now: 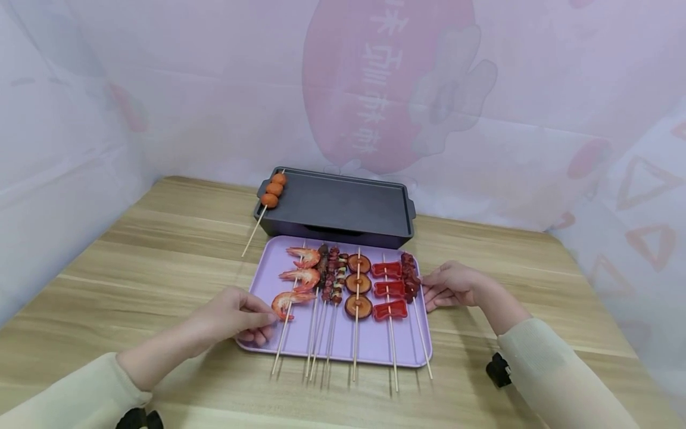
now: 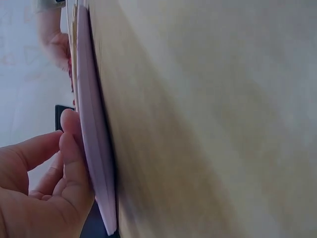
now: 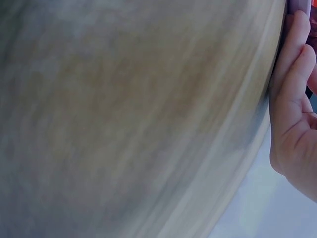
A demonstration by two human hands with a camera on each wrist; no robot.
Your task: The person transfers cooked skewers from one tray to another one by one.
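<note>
On a purple tray (image 1: 334,351) lie several skewers. My left hand (image 1: 249,316) is over the tray's left edge, its bent fingertips beside the lowest shrimp of the shrimp skewer (image 1: 300,278). In the left wrist view that hand (image 2: 52,183) has thumb and fingers close together, and nothing shows between them. My right hand (image 1: 452,285) lies at the tray's right edge, nearest the dark red meat skewer (image 1: 409,277). Seen from the right wrist, the fingers of this hand (image 3: 294,109) are stretched along the tray's side, touching it.
Behind the tray stands a black grill plate (image 1: 343,205) with a skewer of orange balls (image 1: 274,189) across its left end. Mushroom skewers (image 1: 358,283) and red pepper skewers (image 1: 388,290) lie mid-tray. Stick ends overhang the tray's front edge onto the wooden table (image 1: 177,238).
</note>
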